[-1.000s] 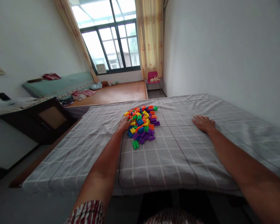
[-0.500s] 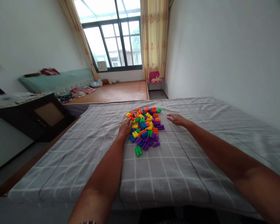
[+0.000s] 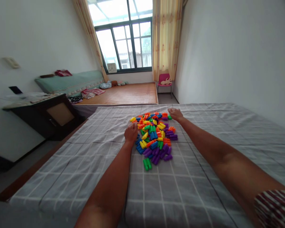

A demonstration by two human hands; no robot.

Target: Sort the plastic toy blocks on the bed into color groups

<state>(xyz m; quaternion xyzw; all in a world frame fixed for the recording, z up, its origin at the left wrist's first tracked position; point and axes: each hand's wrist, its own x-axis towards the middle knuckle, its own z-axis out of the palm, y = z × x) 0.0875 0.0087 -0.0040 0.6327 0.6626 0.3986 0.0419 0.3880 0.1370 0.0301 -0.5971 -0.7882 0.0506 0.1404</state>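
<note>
A heap of small plastic toy pieces point(image 3: 154, 136) in orange, yellow, green, blue and purple lies on the grey checked cloth point(image 3: 180, 196). My left hand point(image 3: 131, 133) is closed against the heap's left side, its fingers curled in; what they hold, if anything, is hidden. At the far right edge of the heap, just beyond a green piece point(image 3: 169, 117), my right hand point(image 3: 175, 114) has its fingers drawn together, and their contents cannot be made out. A paired green piece point(image 3: 147, 164) lies apart at the near side.
Beyond the cloth-covered surface is a low bed with a brown mat point(image 3: 133, 93). A dark cabinet point(image 3: 52, 117) stands at the left, and a pink chair point(image 3: 164, 77) holds a plush toy by the curtain. The white wall point(image 3: 239, 57) borders the right side.
My right hand has moved away from me to the heap's far right corner, and its fingers have closed. My left hand has curled from a flatter pose. The view has shifted slightly.
</note>
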